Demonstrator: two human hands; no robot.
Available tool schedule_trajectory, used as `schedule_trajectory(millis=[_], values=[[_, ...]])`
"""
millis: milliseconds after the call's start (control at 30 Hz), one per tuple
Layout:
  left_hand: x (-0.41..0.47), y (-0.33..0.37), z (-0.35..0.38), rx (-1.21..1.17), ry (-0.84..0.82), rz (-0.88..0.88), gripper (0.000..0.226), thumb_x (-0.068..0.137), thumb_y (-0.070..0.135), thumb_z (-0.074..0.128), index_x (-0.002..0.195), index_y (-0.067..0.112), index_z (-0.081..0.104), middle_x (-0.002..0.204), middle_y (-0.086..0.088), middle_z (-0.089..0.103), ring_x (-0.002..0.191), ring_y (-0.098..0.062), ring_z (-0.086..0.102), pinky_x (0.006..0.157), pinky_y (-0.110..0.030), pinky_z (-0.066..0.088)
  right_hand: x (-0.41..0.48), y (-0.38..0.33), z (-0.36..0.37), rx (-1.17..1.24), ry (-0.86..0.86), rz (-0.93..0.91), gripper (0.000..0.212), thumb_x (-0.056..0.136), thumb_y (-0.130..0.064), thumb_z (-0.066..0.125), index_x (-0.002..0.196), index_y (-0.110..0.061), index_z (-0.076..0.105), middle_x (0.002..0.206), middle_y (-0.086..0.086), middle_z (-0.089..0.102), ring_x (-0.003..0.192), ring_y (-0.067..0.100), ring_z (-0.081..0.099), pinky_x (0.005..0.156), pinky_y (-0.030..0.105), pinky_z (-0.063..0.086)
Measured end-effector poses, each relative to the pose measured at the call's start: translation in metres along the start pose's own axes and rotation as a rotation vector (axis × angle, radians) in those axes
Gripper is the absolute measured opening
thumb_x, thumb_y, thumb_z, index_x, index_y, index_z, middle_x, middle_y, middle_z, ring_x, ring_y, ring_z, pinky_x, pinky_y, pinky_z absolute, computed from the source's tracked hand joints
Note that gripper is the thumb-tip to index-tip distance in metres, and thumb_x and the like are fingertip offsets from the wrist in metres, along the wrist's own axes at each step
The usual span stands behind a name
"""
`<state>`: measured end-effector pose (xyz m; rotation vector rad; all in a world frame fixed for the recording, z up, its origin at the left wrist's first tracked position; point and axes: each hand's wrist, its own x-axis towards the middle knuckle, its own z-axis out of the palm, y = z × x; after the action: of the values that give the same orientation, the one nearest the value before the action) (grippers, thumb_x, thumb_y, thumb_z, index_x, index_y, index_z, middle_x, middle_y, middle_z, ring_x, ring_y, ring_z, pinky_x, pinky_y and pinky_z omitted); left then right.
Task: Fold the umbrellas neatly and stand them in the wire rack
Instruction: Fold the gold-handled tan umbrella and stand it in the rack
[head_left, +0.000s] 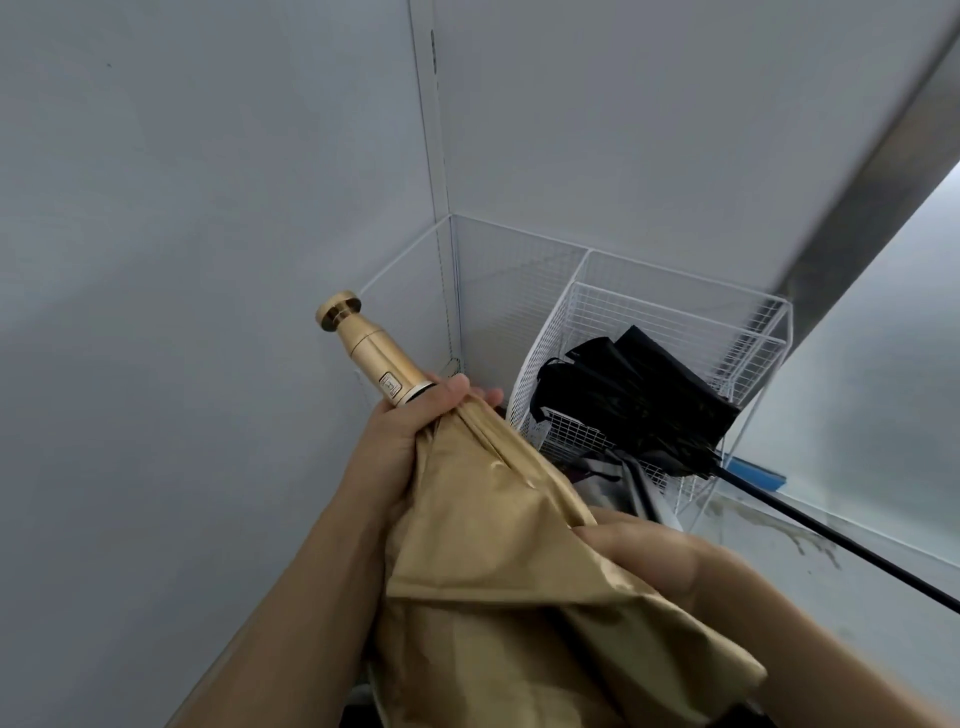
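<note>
A gold umbrella (498, 551) lies slanted across the lower middle, its metallic handle (363, 353) pointing up and left. My left hand (410, 431) is closed around it just below the handle, where the fabric gathers. My right hand (649, 556) presses and grips the loose gold fabric further down. A white wire rack (675, 322) stands in the corner behind. A black umbrella (639, 400) lies tilted across a rack compartment, its thin black shaft (831, 535) sticking out to the lower right.
Grey-white walls close in on the left and behind the rack. A blue object (758, 473) lies on the floor beside the rack. A pale, stained floor (810, 561) stretches to the right. A metal strip (872, 187) runs diagonally at the upper right.
</note>
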<state>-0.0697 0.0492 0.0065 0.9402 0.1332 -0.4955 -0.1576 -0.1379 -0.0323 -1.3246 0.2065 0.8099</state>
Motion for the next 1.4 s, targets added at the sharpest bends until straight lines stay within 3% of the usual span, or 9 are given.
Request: schedule_trajectory(millis=[100,300,400,467,600,733,900,1167,1400], values=[[0.004,0.001,0.002,0.087,0.251,0.026,0.011,0.079,-0.001,0.066,0.075,0.003,0.057,0.082,-0.022,0.065,0.065,-0.022,0.069,0.056,-0.031,0.057,0.000,-0.004,-0.004,-0.069,0.139,-0.164,0.030,0.079,-0.027,0.072,0.106,-0.013,0.070,0.096,0.000,0.077,0.092,0.018,0.071,0.087,0.032,0.057],[0.011,0.001,-0.014,0.397,0.584,0.229,0.016,0.076,0.000,0.074,0.071,0.008,0.061,0.070,-0.011,0.060,0.061,-0.022,0.060,0.054,-0.027,0.053,-0.012,-0.008,-0.018,-0.206,0.063,-0.321,0.078,0.065,-0.044,0.085,0.135,-0.025,0.057,0.128,0.004,0.066,0.116,0.025,0.064,0.097,0.036,0.053],[0.012,0.001,-0.016,0.455,0.563,0.243,0.020,0.078,0.001,0.074,0.068,0.011,0.060,0.065,-0.005,0.061,0.056,-0.015,0.060,0.056,-0.027,0.050,-0.003,-0.001,-0.006,-0.547,0.395,-0.457,0.033,0.076,-0.022,0.083,0.104,-0.037,0.073,0.097,-0.006,0.074,0.087,0.010,0.069,0.078,0.029,0.053],[0.011,0.002,-0.016,0.477,0.492,0.233,0.017,0.081,0.005,0.075,0.072,0.009,0.061,0.060,-0.001,0.065,0.052,-0.011,0.062,0.054,-0.024,0.052,0.000,-0.001,-0.010,-0.385,0.597,-0.538,0.006,0.085,-0.022,0.075,0.078,-0.022,0.076,0.070,0.006,0.067,0.063,0.023,0.058,0.062,0.035,0.045],[0.007,0.001,-0.013,0.493,0.320,0.208,0.015,0.081,0.002,0.075,0.084,0.004,0.061,0.062,0.000,0.070,0.057,-0.009,0.067,0.052,-0.020,0.052,-0.007,-0.011,-0.024,-0.054,0.654,-0.541,0.065,0.080,-0.046,0.077,0.086,0.015,0.057,0.070,0.023,0.056,0.066,0.029,0.051,0.062,0.040,0.042],[0.003,0.001,-0.008,0.442,0.118,0.182,0.019,0.083,-0.007,0.068,0.082,0.007,0.055,0.067,-0.008,0.069,0.062,-0.014,0.068,0.057,-0.022,0.054,-0.007,-0.013,-0.011,-0.147,0.594,-0.566,0.039,0.082,-0.034,0.065,0.081,0.005,0.065,0.067,0.010,0.062,0.061,0.022,0.057,0.056,0.031,0.048],[0.000,-0.001,-0.007,0.357,-0.037,0.119,0.023,0.074,-0.005,0.072,0.079,0.010,0.055,0.075,-0.015,0.067,0.068,-0.021,0.067,0.063,-0.028,0.056,-0.003,-0.014,-0.015,-0.204,0.840,-0.633,0.048,0.093,-0.030,0.062,0.073,0.013,0.055,0.056,0.008,0.041,0.050,0.014,0.036,0.047,0.022,0.031],[0.006,0.010,-0.014,0.050,0.159,0.135,0.018,0.069,0.007,0.068,0.075,0.016,0.054,0.074,-0.008,0.064,0.067,-0.017,0.065,0.072,-0.029,0.057,-0.009,-0.008,-0.018,-0.222,0.614,-0.364,0.067,0.081,-0.060,0.057,0.087,0.006,0.065,0.068,0.012,0.055,0.062,0.023,0.049,0.062,0.037,0.038],[0.003,0.014,-0.017,-0.115,0.193,0.093,0.020,0.092,0.005,0.056,0.076,0.015,0.051,0.067,-0.001,0.062,0.063,-0.011,0.062,0.066,-0.023,0.057,-0.003,-0.011,-0.028,-0.218,0.888,-0.461,0.049,0.092,-0.039,0.063,0.056,-0.007,0.055,0.044,-0.007,0.038,0.041,0.007,0.033,0.041,0.017,0.029]])
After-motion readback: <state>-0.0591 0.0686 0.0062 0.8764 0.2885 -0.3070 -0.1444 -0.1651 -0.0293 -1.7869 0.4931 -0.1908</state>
